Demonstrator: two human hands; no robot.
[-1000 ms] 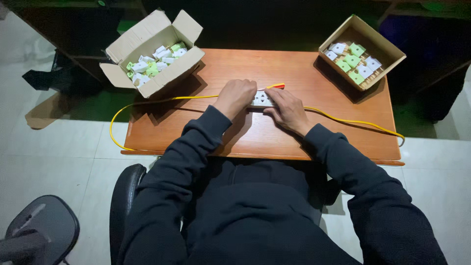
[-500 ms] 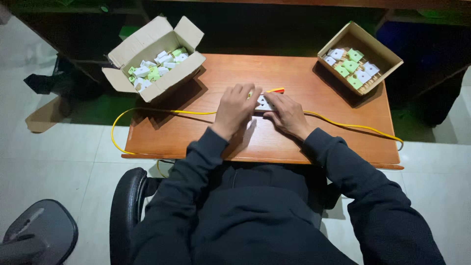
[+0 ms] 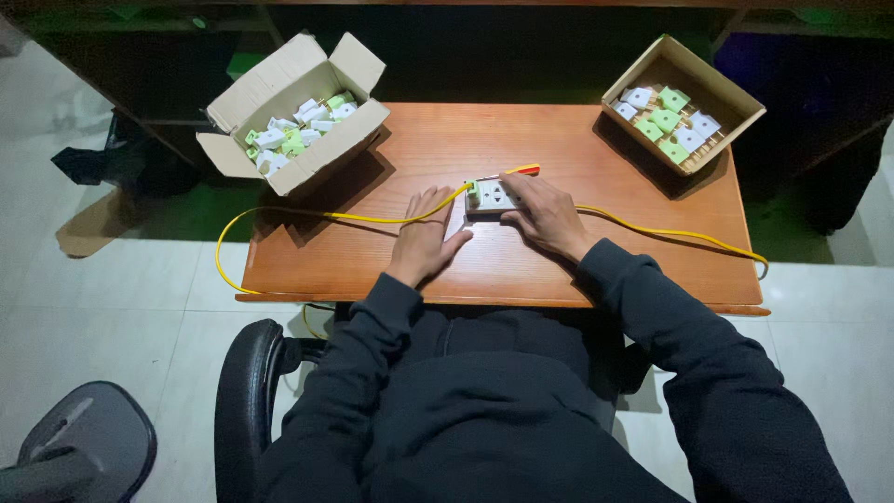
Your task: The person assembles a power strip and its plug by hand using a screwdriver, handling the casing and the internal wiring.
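Lying lengthwise left-to-right, the white socket block (image 3: 491, 197) is gripped by right hand (image 3: 545, 216); left hand (image 3: 424, 239) rests spread flat.

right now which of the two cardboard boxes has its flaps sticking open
The cardboard box at the left corner of the table: its flaps stand open. The box at the right corner is a shallow tray with no flaps up.

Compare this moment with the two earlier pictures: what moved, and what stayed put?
The left hand came off the white socket block and slid back toward the person, resting flat on the desk by the yellow cable. The right hand stays on the block. Both cardboard boxes and the screwdriver are unchanged.
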